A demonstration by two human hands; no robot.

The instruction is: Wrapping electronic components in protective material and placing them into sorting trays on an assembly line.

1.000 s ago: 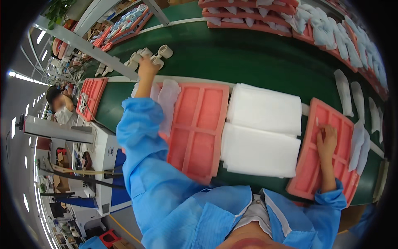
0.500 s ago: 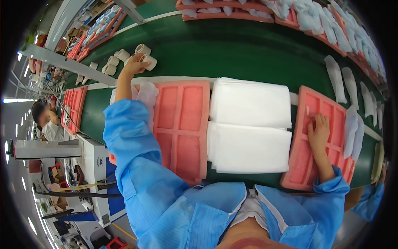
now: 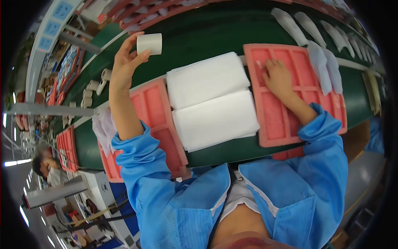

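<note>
Raised over the green belt, my left hand is closed on a short white cylindrical piece, thumb below it and fingers behind. Similar white pieces stand in a group on the belt to the left, one with a stem-like part. My right hand rests on the right pink foam tray, fingers loosely bent and apart over its compartments, holding nothing that I can see. Between the hands lie two stacks of white sheets. Left of them is another pink tray, partly hidden by my left arm.
Thin white bags with something inside lie across the right tray's far corner, and more wrapped pieces line the belt beyond. Stacked pink trays stand at the back. A metal frame and a seated person are at the left.
My left hand has lifted a white cylindrical piece from the group and brought it right, over the belt. My right hand stays on the tray. The whole view has turned and shifted.
</note>
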